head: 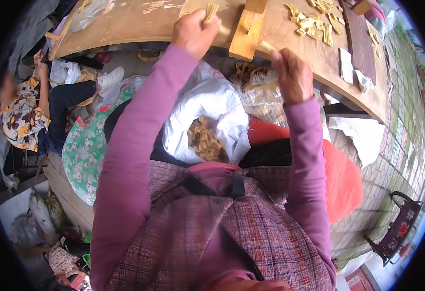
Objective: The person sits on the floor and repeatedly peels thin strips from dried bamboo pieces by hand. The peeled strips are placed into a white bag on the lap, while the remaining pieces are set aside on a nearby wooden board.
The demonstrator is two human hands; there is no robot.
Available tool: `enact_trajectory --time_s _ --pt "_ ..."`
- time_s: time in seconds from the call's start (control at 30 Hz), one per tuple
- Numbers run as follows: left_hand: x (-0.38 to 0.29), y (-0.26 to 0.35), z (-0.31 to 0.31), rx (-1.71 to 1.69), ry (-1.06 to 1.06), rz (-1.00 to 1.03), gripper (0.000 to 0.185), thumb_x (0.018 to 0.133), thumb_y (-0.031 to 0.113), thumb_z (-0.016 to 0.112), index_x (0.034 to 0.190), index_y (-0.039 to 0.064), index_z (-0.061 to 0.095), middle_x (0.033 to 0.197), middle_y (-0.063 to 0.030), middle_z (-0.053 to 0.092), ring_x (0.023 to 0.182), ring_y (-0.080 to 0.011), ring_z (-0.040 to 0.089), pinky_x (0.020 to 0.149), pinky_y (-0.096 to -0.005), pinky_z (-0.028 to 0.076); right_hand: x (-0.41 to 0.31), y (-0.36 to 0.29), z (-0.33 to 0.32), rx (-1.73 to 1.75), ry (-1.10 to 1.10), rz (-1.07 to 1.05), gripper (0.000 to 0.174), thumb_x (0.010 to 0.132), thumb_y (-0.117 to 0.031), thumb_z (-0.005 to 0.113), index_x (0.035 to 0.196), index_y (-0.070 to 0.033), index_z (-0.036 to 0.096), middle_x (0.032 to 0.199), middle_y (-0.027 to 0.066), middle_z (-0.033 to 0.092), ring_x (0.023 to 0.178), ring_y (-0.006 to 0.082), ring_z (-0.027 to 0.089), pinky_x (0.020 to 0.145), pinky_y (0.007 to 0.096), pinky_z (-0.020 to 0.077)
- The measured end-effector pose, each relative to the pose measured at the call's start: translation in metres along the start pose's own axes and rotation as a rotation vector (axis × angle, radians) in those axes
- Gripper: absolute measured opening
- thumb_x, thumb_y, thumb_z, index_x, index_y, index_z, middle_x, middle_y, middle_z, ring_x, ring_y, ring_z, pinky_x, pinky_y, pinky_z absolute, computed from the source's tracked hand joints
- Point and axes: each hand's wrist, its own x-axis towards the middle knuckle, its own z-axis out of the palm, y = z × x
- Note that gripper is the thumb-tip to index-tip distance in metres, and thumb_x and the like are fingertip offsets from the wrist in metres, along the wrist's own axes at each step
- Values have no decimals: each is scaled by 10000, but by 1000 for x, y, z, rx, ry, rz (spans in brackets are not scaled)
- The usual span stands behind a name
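My left hand (pixel 195 32) is closed around a small bundle of pale yellow strips (pixel 211 13) above the wooden table (pixel 139 25). My right hand (pixel 294 74) pinches a short pale piece (pixel 267 46) near the table's front edge; its exact kind is blurred. Between the hands a wooden block (pixel 247 31) with a peg juts over that edge. Small bundles of yellow strips (pixel 312 25) lie spread on the table to the right. Before my body stands an open white woven sack (pixel 205 98), with brownish-yellow dried strips (pixel 206 140) inside.
A dark board (pixel 360 40) and white scraps (pixel 346 65) lie at the table's right. A clear plastic bag (pixel 88 14) is at its left. Another person (pixel 23 109) sits at the left, apart from my hands. A clear bag of strips (pixel 267 98) hangs below the table edge.
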Motion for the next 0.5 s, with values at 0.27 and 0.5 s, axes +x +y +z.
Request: enact_trajectory --time_s 0.27,0.5 --pt "-154 9 -20 -59 -567 -509 219 871 223 612 943 17 590 643 -15 555 526 -56 505 445 -224 396 -83 -64 0 834 -468 131 121 936 -136 486 922 -29 543 680 126 503 597 243 515 588 327 430" --pt "-197 -11 26 -981 -590 -1015 462 986 403 339 1179 15 498 969 -87 607 707 -111 603 588 -238 482 -136 -103 41 884 -620 -251 174 907 -204 511 806 -62 506 627 149 518 599 349 567 566 447 427"
